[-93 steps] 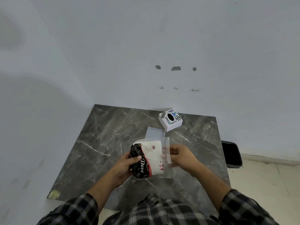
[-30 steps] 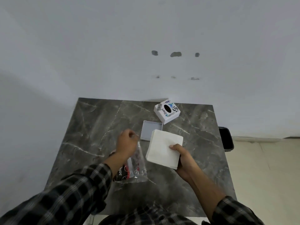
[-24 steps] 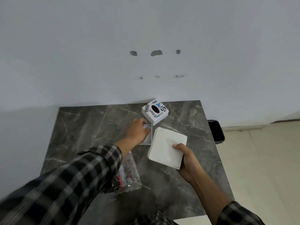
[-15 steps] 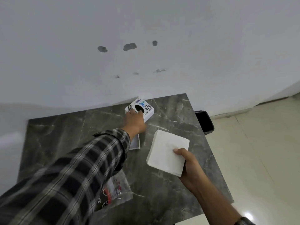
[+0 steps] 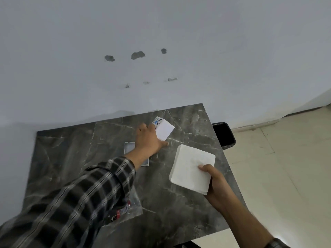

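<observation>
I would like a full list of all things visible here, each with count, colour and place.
table: one, dark grey marble, against wall
small box: one, white with blue print, table's far side, in left hand
napkin stack: one, white, over table's right part, in right hand
shallow tray: one, pale grey, mid-table, partly under left arm
plastic wrapper: one, clear with red print, near edge, partly under left arm
bin: one, black, floor right of table
left hand: grips small box
right hand: holds napkin stack

Dark marble table (image 5: 71, 158), shallow grey tray (image 5: 129, 148) lying flat mid-table, clear printed wrapper (image 5: 134, 203) near its front edge
</observation>
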